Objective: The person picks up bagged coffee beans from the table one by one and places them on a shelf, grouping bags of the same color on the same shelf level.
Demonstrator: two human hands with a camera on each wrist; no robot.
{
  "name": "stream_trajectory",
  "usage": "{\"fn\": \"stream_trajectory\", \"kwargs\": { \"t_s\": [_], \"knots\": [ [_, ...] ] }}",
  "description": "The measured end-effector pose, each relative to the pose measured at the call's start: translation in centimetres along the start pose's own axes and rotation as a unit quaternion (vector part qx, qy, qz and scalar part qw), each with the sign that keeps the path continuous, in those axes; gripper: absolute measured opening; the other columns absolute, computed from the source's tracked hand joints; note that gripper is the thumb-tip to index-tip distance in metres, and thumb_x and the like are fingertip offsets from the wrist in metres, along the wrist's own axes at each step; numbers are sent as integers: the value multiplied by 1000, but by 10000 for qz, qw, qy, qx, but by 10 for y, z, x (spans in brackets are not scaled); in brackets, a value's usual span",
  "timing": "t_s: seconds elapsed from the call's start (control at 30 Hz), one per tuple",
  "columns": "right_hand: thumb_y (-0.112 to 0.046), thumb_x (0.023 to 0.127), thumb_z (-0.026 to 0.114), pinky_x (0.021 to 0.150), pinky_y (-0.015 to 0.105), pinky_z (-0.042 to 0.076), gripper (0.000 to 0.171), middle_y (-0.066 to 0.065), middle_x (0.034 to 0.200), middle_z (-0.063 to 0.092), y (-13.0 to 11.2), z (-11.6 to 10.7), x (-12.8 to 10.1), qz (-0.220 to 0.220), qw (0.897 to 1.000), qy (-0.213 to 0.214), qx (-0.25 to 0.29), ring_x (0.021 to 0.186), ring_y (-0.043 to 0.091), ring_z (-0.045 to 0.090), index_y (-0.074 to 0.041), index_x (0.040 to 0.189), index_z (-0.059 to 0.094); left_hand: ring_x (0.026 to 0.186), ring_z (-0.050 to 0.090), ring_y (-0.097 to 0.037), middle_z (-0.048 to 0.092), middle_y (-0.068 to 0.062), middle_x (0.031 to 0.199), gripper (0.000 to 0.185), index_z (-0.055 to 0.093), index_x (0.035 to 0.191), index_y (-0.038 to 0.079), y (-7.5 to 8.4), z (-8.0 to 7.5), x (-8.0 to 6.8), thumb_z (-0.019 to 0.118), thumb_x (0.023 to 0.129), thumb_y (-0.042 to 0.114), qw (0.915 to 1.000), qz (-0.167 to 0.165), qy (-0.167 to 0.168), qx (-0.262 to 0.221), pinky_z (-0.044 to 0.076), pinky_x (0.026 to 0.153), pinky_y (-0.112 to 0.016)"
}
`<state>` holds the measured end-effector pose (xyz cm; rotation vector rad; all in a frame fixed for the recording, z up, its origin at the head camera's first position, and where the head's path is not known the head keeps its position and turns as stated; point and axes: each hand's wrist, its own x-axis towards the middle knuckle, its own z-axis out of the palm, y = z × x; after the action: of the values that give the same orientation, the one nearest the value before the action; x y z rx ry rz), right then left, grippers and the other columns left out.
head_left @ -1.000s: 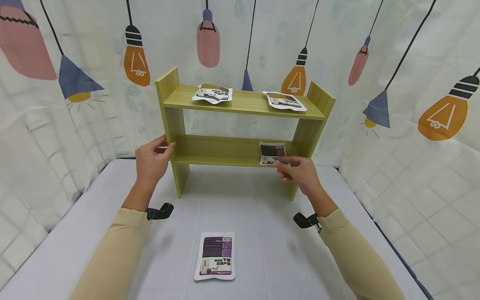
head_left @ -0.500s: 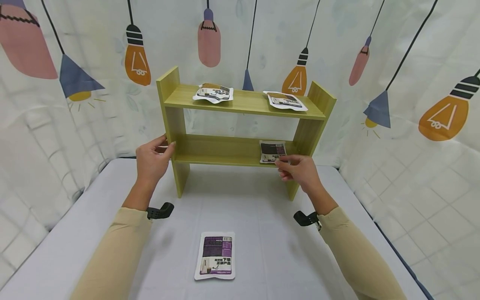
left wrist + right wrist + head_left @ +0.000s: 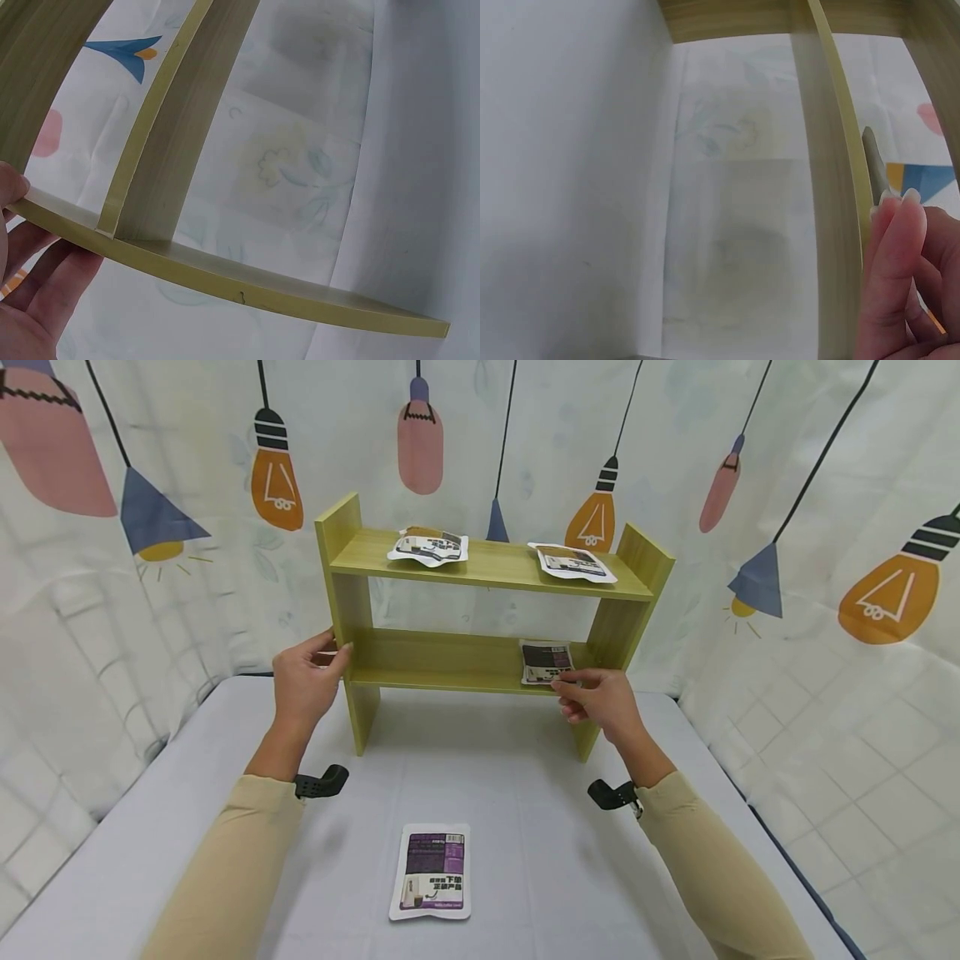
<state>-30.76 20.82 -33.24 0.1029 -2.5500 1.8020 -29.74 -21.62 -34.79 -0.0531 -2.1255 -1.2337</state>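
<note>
A purple-and-white pouch [image 3: 431,871] lies flat near the table's [image 3: 525,827] front edge, between both sleeves. Farther back, the left hand [image 3: 302,681] grips the left upright of the green wooden shelf rack [image 3: 480,610], thumb against its front edge. The right hand [image 3: 600,700] pinches the near edge of a pouch on the lower shelf [image 3: 546,661], at its right end. 2 more pouches [image 3: 427,545] rest on the top shelf.

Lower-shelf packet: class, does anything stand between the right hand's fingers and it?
Nothing visible does. The right hand has its fingers right at the front edge of the lower-shelf packet, which lies at the right end of the green shelf unit.
</note>
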Motion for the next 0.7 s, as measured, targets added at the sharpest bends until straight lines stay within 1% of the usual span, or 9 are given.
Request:
{"fn": "stream_trajectory", "kwargs": {
  "t_s": [0.3, 0.4, 0.5, 0.57, 0.63, 0.7],
  "knots": [
    [-28, 90, 80, 63, 34, 63, 38, 6, 76, 74, 1, -1, 2, -1, 10000, -1, -60, 56, 11, 67, -4, 119, 74, 99, 72, -32, 75, -16, 121, 41, 66, 138, 16, 0, 0, 0, 65, 99, 29, 10000, 26, -4, -16, 46, 66, -2],
    [-28, 90, 80, 61, 33, 63, 37, 8, 78, 74, 1, -1, 1, -3, 10000, 14, -64, 56, 12, 67, -5, 118, 74, 99, 72, -31, 75, -16, 121, 41, 66, 138, 16, 0, 0, 0, 65, 99, 29, 10000, 31, -4, -23, 47, 66, -3],
    [-27, 90, 80, 59, 31, 62, 37, 16, 84, 75, 0, -1, 1, -31, 10000, 20, -17, 56, 12, 67, -4, 118, 74, 99, 72, -31, 75, -15, 120, 41, 66, 138, 16, 1, 0, 0, 65, 100, 30, 10000, 34, -8, -24, 48, 66, -4],
    [-26, 91, 79, 59, 30, 62, 37, 19, 86, 75, 1, -2, 0, -55, 10000, 23, 22, 56, 11, 67, -3, 119, 73, 98, 72, -30, 75, -14, 120, 41, 66, 138, 16, 1, 0, 0, 65, 100, 31, 10000, 38, -14, -21, 48, 66, -4],
    [-27, 91, 78, 59, 30, 62, 38, 19, 84, 74, 1, -1, 0, -93, 9999, 41, 71, 56, 11, 67, -3, 120, 73, 98, 72, -30, 75, -14, 120, 41, 66, 138, 17, 1, 0, 0, 65, 100, 31, 10000, 50, -11, -36, 48, 66, -4],
    [-28, 92, 78, 59, 30, 62, 39, 16, 81, 74, 2, -1, -1, -151, 9998, 54, 102, 56, 11, 67, -3, 122, 72, 98, 72, -30, 75, -14, 120, 41, 66, 138, 16, 1, 0, 0, 65, 100, 31, 10000, 62, -12, -34, 48, 66, -3]
  ]
}}
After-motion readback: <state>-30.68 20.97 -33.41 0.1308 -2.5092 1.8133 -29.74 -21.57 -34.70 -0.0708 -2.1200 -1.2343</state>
